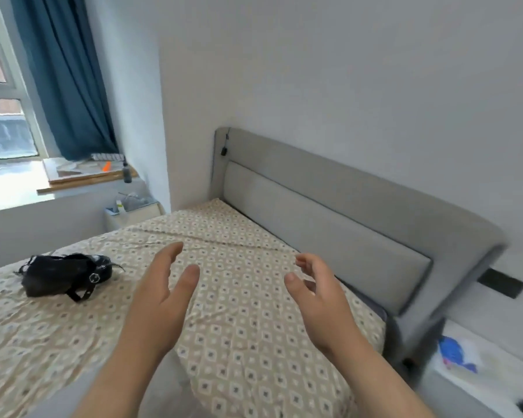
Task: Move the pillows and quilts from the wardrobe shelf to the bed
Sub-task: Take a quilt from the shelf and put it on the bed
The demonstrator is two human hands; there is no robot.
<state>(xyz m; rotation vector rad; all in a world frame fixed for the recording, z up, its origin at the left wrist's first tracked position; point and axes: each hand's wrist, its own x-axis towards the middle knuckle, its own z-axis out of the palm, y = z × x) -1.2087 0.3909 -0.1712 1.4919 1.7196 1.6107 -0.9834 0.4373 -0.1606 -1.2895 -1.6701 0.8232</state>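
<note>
The bed (239,327) fills the lower middle, covered by a beige sheet with a small diamond pattern, with a grey padded headboard (329,212) behind it. My left hand (160,300) and my right hand (320,294) hover above the sheet near the head end, palms facing each other, fingers spread, nothing in either. No pillow, quilt or wardrobe shows in this view.
A black bag with straps (64,274) lies on the left of the bed. A small white bedside table (133,211) stands beyond the bed under the window sill (82,176) with a blue curtain. Another white table with blue and white items (465,354) sits at right.
</note>
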